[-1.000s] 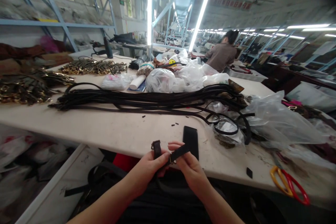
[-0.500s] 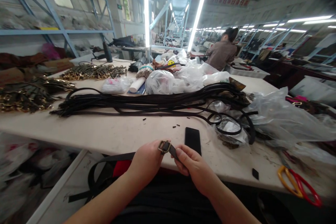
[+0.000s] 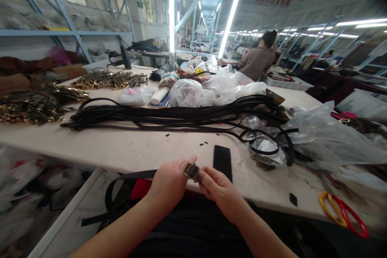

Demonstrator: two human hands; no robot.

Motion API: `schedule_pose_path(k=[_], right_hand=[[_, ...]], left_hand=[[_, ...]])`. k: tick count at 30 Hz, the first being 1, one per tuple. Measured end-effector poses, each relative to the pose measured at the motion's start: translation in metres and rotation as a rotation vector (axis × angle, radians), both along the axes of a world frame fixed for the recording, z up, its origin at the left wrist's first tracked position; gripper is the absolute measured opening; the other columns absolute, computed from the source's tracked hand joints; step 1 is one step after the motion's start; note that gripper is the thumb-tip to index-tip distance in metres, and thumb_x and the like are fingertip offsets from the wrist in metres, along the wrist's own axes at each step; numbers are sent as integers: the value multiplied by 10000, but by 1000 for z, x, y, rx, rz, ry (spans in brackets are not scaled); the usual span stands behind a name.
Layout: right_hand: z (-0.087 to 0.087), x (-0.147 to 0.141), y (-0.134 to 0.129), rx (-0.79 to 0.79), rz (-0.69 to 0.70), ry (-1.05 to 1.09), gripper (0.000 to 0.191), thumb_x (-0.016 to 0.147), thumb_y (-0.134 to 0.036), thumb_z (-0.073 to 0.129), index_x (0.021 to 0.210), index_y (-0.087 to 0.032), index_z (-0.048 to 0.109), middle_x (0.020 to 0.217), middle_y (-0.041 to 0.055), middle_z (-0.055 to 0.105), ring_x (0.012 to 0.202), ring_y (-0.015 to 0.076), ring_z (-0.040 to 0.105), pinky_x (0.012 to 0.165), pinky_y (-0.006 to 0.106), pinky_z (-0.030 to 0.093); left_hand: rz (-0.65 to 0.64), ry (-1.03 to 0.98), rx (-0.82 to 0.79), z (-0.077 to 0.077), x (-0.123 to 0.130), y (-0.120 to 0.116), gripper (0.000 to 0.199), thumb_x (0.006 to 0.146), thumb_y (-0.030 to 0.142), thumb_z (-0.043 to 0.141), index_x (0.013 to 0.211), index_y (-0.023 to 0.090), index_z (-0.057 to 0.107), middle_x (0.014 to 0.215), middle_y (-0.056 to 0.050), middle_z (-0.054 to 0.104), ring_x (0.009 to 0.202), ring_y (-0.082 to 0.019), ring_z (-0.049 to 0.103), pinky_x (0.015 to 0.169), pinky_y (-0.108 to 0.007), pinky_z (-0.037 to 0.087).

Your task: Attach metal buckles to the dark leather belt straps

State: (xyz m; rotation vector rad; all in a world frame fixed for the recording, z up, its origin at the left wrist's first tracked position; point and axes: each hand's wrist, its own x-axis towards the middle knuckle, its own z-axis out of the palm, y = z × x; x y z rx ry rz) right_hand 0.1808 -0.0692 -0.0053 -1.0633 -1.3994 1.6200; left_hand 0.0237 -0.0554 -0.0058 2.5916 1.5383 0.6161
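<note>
Between my hands, at the table's front edge, is a brass-coloured buckle (image 3: 191,171) with a dark strap through it. My left hand (image 3: 171,179) is closed round the strap on the buckle's left side. On the right, my right hand (image 3: 216,185) pinches the short strap end close against the buckle. A long dark strap (image 3: 137,174) runs leftward from behind my left hand and loops down over the table edge. Just behind my right hand lies a black phone (image 3: 222,161). Farther back, a long bundle of dark straps (image 3: 169,117) stretches across the table.
Orange-and-red scissors (image 3: 344,209) lie at the right edge, near a small black piece (image 3: 293,199). Clear plastic bags (image 3: 329,133) cover the right side. Piles of buckled straps (image 3: 33,105) sit at left. A person (image 3: 258,58) sits beyond the table.
The fingers of my right hand have moved closer to the buckle, and less of the strap end shows between them. The buckle has turned slightly. The view has shifted a little.
</note>
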Motion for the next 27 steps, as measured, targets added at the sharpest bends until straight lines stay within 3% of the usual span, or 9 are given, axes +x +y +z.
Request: schedule_pose_path(k=[9, 12, 15, 19, 23, 25, 27], right_hand=[[1, 4, -3, 266, -123, -309, 316, 868, -414, 400, 736, -153, 521, 595, -32, 413, 560, 85, 351, 529, 215, 289], [2, 1, -6, 277, -77, -318, 312, 872, -402, 389, 722, -158, 512, 601, -27, 432, 563, 90, 365, 534, 219, 301], [2, -1, -8, 281, -128, -314, 316, 872, -407, 391, 689, -167, 483, 587, -28, 413, 558, 92, 360, 533, 224, 299], [0, -5, -6, 167, -143, -176, 339, 851, -457, 423, 674, -170, 455, 552, -41, 374, 516, 81, 325, 493, 218, 270], [-2, -8, -2, -38, -184, 66, 398, 807, -556, 449, 932, -179, 478, 550, -66, 355, 454, 64, 274, 429, 199, 213], [-1, -6, -1, -42, -163, 82, 438, 780, -562, 494, 992, -178, 495, 573, -60, 373, 473, 64, 293, 441, 197, 230], [3, 0, 0, -20, -127, 68, 395, 756, -519, 562, 952, -176, 544, 594, -47, 398, 511, 68, 320, 476, 198, 266]], left_hand=[[45, 112, -56, -2, 2, -5, 420, 862, 132, 411, 1277, 188, 434, 964, -86, 661, 803, -258, 626, 697, -402, 510], [66, 75, -100, -3, 2, -4, 411, 870, 145, 402, 1277, 189, 438, 999, -91, 653, 857, -234, 620, 757, -366, 498], [79, 68, -112, -3, 2, -3, 408, 868, 137, 393, 1269, 186, 450, 983, -96, 655, 861, -226, 620, 755, -345, 493], [71, 114, -115, -2, 5, -3, 407, 863, 126, 389, 1262, 166, 456, 933, -109, 659, 823, -247, 621, 702, -352, 493], [19, 72, -162, -9, 12, -2, 307, 873, 158, 387, 1121, 141, 566, 835, -107, 653, 763, -243, 615, 680, -351, 481], [-31, 9, -232, -9, 13, -2, 270, 880, 177, 371, 962, 140, 625, 804, -101, 648, 744, -235, 609, 682, -350, 476], [-67, -89, -258, -4, 8, -4, 226, 855, 223, 439, 977, 143, 612, 903, -112, 642, 841, -246, 593, 758, -375, 461]])
